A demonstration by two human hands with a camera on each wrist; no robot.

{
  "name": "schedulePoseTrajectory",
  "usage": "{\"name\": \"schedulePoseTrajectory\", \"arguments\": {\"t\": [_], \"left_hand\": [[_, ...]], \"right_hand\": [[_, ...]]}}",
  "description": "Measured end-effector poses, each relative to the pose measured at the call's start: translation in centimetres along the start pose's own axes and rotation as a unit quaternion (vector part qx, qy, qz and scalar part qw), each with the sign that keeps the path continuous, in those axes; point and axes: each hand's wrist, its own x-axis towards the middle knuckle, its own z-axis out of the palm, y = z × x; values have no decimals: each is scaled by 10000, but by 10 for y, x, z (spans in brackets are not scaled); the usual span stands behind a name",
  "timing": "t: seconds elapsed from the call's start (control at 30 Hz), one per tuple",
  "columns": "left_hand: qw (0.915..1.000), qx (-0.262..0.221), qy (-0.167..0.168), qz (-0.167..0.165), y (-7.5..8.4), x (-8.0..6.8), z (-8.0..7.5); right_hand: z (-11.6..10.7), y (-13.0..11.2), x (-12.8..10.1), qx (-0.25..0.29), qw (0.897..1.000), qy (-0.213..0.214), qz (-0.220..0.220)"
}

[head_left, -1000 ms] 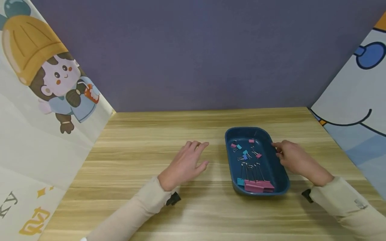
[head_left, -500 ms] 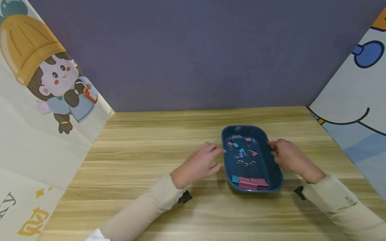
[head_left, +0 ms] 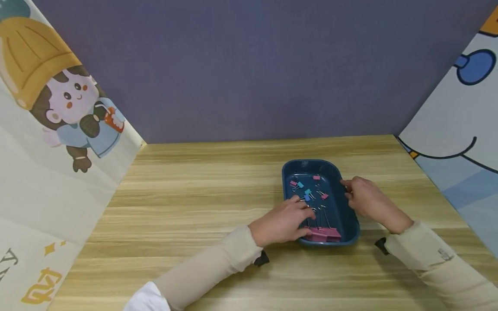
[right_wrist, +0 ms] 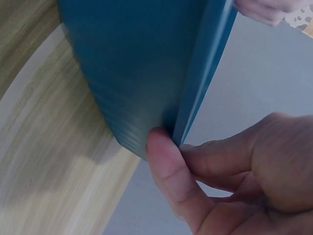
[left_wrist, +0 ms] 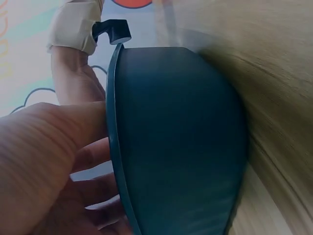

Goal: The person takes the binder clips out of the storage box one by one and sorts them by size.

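A dark blue tray (head_left: pixel 350 216) stands on the wooden table and holds several binder clips. My right hand (head_left: pixel 369 199) pinches its right rim; in the right wrist view the finger and thumb (right_wrist: pixel 166 159) lie on either side of that rim. My left hand (head_left: pixel 282 221) reaches over the left rim, its fingers loosely bent above the large pink binder clips (head_left: pixel 328 234) at the near end. Whether it touches them I cannot tell. Small clips lie farther back: a teal one (head_left: pixel 300 185), a blue one (head_left: pixel 307 198) and a pink one (head_left: pixel 324 196). The large teal clip is hidden by the left hand.
The wooden table (head_left: pixel 186 194) extends left of the tray. A purple-grey panel (head_left: pixel 249 77) closes off the back. Printed cartoon panels stand at the left (head_left: pixel 46 207) and the right (head_left: pixel 463 172). Each wrist carries a small black camera mount (head_left: pixel 261 258).
The left hand has moved right, from the bare table to over the tray's near-left part. The right hand keeps its pinch on the rim. The tray appears slightly farther left as the view shifts.
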Motion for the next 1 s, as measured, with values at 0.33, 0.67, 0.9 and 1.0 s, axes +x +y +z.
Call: {"name": "schedulePoseTrajectory", "arguments": {"t": [0.33, 0.67, 0.9, 1.0], "left_hand": [[9975, -391, -588, 22, 4, 12, 1], [9958, -489, -770, 54, 4, 20, 3], [9969, -517, -599, 18, 3, 22, 4], [9973, -597, -420, -84, 0, 22, 2]], "right_hand": [[1, 1, 1, 33, 10000, 23, -16], [1, -2, 1, -36, 10000, 35, 57], [1, -2, 1, -8, 9999, 9, 110], [2, -1, 1, 24, 9999, 1, 113]]}}
